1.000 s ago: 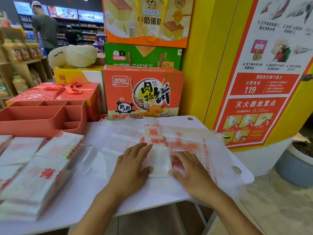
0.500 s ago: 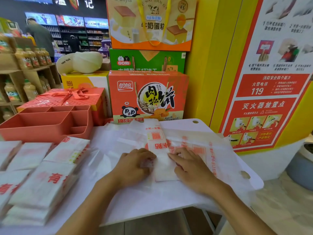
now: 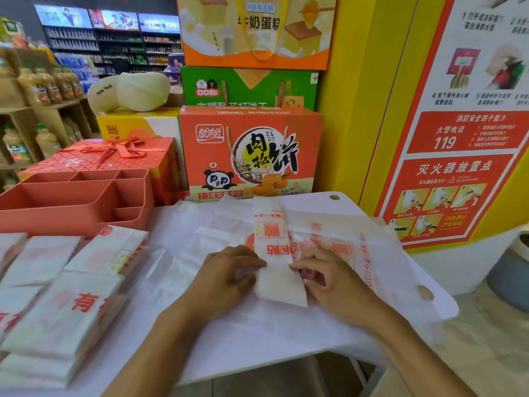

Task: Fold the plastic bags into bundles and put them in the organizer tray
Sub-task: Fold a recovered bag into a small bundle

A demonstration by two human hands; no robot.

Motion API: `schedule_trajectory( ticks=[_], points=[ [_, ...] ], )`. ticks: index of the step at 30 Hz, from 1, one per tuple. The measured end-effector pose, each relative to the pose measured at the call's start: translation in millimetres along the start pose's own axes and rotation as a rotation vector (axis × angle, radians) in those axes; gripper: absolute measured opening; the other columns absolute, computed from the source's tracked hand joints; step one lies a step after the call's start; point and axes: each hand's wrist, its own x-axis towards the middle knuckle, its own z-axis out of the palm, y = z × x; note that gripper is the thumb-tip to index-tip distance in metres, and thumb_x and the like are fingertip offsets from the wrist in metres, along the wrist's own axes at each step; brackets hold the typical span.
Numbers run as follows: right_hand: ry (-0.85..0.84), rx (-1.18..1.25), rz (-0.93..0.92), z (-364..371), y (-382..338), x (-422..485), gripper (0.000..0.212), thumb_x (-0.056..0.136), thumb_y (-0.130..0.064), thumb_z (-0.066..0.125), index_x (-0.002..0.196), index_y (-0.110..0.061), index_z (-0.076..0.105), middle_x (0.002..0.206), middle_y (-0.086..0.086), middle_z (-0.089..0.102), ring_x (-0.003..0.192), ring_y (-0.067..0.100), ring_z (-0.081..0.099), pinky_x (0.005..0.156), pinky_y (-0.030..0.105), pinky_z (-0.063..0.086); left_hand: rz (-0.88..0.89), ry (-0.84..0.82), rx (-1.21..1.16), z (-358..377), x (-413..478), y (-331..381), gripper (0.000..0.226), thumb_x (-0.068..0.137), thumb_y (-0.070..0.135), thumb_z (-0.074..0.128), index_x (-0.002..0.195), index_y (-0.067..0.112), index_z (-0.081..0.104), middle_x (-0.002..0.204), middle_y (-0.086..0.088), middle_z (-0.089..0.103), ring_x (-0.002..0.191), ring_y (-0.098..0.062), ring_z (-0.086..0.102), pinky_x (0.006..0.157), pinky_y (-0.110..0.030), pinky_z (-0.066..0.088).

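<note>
A white plastic bag with red print, folded into a long narrow strip (image 3: 273, 247), lies on the white table (image 3: 257, 345) over other spread-out bags (image 3: 380, 253). My left hand (image 3: 229, 277) pinches the strip's left edge near its lower end, fingers curled. On the strip's right edge my right hand (image 3: 329, 275) pinches with curled fingers. The red organizer tray (image 3: 71, 202), with several compartments, stands at the table's back left and holds nothing visible.
Stacks of folded white bags (image 3: 63, 296) lie at the front left. Snack cartons (image 3: 249, 153) and a red gift box (image 3: 108, 156) stand behind the table. A yellow wall with a poster (image 3: 458, 138) is on the right, a grey pot (image 3: 509, 270) below it.
Both hands went from lying flat beside the strip to curling their fingers onto its edges. The camera has moved closer and tilted a little.
</note>
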Motion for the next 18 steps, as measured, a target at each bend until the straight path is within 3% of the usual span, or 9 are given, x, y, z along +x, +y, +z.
schedule_trajectory(
  ticks=[4,7,13,15,18],
  points=[
    [-0.021,0.094,0.009,-2,-2,1,0.034,0.089,-0.023,0.077,0.12,-0.035,0.071,0.114,-0.024,0.057,0.11,0.002,0.055,0.101,0.035,0.05,-0.027,0.061,-0.102,-2,-1,6,0.047,0.091,0.05,0.043,0.112,0.025,0.076,0.111,0.017,0.069,0.103,-0.003,0.062,0.09,-0.028,0.05],
    [-0.003,0.113,-0.009,-3,-4,1,0.021,0.094,-0.028,0.071,0.115,-0.03,0.074,0.113,-0.021,0.06,0.106,0.003,0.058,0.098,0.036,0.05,-0.023,0.083,-0.113,-2,-2,8,0.039,0.095,0.054,0.047,0.098,0.028,0.076,0.098,0.02,0.069,0.093,-0.003,0.062,0.081,-0.029,0.049],
    [0.004,0.191,0.051,-4,-7,0,0.016,0.096,-0.033,0.067,0.108,-0.027,0.076,0.112,-0.02,0.064,0.103,-0.004,0.059,0.094,0.021,0.05,-0.024,0.085,-0.12,0,-2,5,0.023,0.091,0.041,0.061,0.095,0.025,0.077,0.099,0.015,0.071,0.091,-0.008,0.065,0.08,-0.036,0.052],
    [-0.003,0.208,0.087,-5,-9,1,0.013,0.099,-0.032,0.064,0.098,-0.027,0.076,0.104,-0.023,0.064,0.098,-0.004,0.06,0.09,0.019,0.048,-0.013,0.073,-0.126,0,-1,5,0.02,0.091,0.043,0.064,0.092,0.027,0.077,0.095,0.018,0.07,0.091,-0.007,0.064,0.08,-0.032,0.052],
    [-0.001,0.16,0.11,-7,-11,2,0.029,0.103,-0.026,0.058,0.074,-0.026,0.065,0.091,-0.018,0.058,0.087,0.002,0.057,0.083,0.026,0.047,0.047,0.049,-0.099,2,0,2,0.017,0.092,0.041,0.067,0.09,0.027,0.076,0.094,0.022,0.067,0.093,-0.004,0.062,0.082,-0.025,0.05]
  ],
)
